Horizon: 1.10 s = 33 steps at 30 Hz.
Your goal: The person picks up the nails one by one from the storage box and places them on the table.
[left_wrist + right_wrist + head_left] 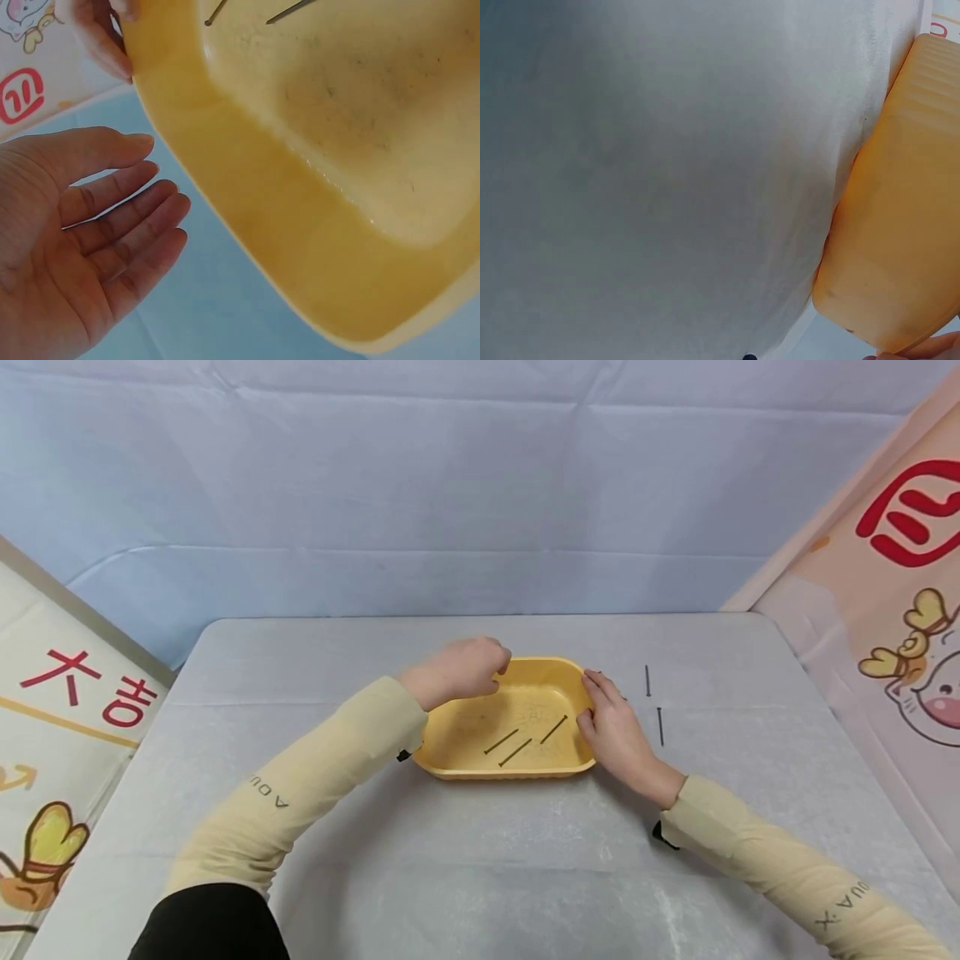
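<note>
A yellow plastic basin stands on the table, with three dark nails lying on its floor. My right hand grips the basin's right rim, fingers outside and thumb at the edge; only some fingertips show in the right wrist view. At the far left rim hovers my left hand. The left wrist view shows its loosely bent fingers holding nothing, apart from the basin wall. Two nail tips reach into the top of that view.
Two more nails, a farther one and a nearer one, lie on the grey-covered table right of the basin. A pale cloth backdrop rises behind the table, and printed panels flank both sides.
</note>
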Motion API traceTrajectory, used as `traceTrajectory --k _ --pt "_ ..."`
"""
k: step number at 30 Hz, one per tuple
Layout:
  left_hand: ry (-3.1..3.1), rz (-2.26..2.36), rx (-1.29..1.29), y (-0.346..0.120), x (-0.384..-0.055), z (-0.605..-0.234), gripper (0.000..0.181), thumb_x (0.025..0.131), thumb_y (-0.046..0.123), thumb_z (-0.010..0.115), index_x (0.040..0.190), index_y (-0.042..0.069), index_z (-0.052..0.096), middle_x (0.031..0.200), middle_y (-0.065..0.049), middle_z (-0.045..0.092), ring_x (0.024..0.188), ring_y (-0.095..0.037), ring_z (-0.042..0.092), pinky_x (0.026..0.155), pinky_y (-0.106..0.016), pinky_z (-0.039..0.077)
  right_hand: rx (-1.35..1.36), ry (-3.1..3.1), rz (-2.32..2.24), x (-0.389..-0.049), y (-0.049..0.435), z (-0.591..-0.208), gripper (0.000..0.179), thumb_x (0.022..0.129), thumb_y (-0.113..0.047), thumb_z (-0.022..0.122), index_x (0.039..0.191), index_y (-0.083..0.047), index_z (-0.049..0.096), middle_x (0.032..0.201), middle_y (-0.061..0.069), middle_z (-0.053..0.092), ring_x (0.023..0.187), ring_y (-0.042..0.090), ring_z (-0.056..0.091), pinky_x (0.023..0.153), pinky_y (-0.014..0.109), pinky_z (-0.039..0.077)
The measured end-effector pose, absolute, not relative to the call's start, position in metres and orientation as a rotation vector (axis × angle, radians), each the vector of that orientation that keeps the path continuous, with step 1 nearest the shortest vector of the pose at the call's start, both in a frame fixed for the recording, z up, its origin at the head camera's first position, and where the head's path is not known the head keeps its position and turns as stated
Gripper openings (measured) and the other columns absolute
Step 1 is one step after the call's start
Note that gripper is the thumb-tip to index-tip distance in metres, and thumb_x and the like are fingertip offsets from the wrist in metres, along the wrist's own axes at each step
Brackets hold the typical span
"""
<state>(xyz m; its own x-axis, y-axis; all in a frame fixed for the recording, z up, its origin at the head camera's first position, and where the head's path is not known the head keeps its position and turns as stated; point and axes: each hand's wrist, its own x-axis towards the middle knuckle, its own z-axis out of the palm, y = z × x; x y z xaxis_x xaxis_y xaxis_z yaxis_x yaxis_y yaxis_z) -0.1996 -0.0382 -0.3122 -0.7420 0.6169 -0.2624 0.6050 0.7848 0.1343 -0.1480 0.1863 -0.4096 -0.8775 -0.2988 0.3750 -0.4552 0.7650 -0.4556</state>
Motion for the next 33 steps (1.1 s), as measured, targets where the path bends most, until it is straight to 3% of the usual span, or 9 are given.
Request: traceTrajectory --k 13,21,33 --pt "2.664 0.042 1.003 -0.025 -0.205 -0.322 0.020 0.087 0.007 0.053 0.106 0.004 0.061 0.099 -0.005 0.060 0.085 -0.017 0.053 0.075 -0.028 0.046 0.578 -2.714 0.812 -0.148 0.186 -0.409 0.046 0.082 0.007 0.048 0.127 0.018 0.040 0.133 0.028 0.038 0.113 0.037 0.046 0.072 0.040 0.047" --pt "2.564 0.006 1.017 -0.018 -0.207 -0.329 0.022 0.088 0.010 0.055 0.109 0.006 0.061 0.104 -0.003 0.061 0.089 -0.015 0.055 0.078 -0.027 0.046 0.567 -2.722 0.818 -0.148 0.187 -0.410 0.047 0.083 0.007 0.048 0.128 0.017 0.039 0.134 0.027 0.037 0.113 0.036 0.047 0.072 0.039 0.047" --pt "2.476 0.026 1.008 -0.005 -0.209 -0.344 0.019 0.087 0.014 0.057 0.105 0.007 0.061 0.099 -0.001 0.059 0.084 -0.014 0.052 0.075 -0.026 0.045 0.567 -2.737 0.814 -0.147 0.188 -0.408 0.048 0.083 0.006 0.049 0.129 0.017 0.039 0.134 0.027 0.037 0.116 0.036 0.045 0.074 0.039 0.047"
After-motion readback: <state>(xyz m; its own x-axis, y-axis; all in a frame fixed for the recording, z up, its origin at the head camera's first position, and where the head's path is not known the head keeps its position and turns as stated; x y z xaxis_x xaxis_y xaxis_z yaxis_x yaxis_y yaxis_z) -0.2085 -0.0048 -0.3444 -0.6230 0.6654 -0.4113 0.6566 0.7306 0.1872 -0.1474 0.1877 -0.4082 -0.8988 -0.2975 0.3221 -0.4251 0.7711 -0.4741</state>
